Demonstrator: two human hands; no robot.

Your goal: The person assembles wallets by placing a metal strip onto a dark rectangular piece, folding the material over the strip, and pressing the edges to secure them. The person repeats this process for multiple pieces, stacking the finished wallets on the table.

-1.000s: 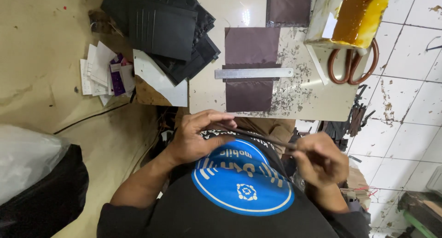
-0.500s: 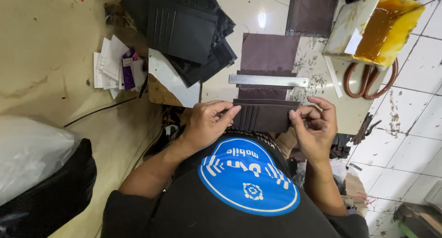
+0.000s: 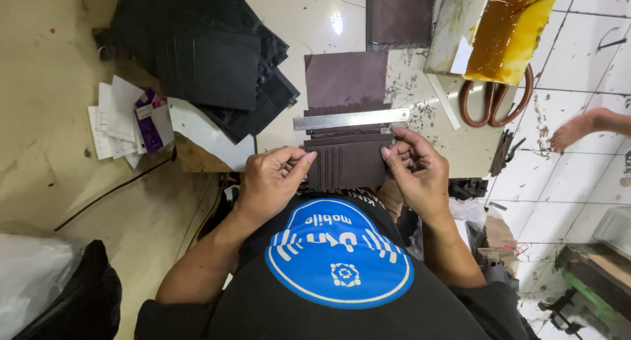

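A dark brown pleated leather piece (image 3: 347,162) lies at the near edge of the white work board (image 3: 309,24). My left hand (image 3: 271,180) pinches its left edge and my right hand (image 3: 415,169) pinches its right edge. Just beyond it a steel ruler (image 3: 350,119) lies across a flat brown leather sheet (image 3: 344,79). Another brown sheet (image 3: 398,15) lies farther back.
A pile of black leather pieces (image 3: 210,57) sits at the back left, with white papers and a purple card (image 3: 128,120) on the floor. A tin of amber glue (image 3: 503,31) and brown-handled scissors (image 3: 496,100) are at the right. A person's bare foot (image 3: 582,126) rests on the tiles.
Both hands came up from my lap and set the pleated leather piece flat on the board below the ruler. The view has shifted closer over the board.
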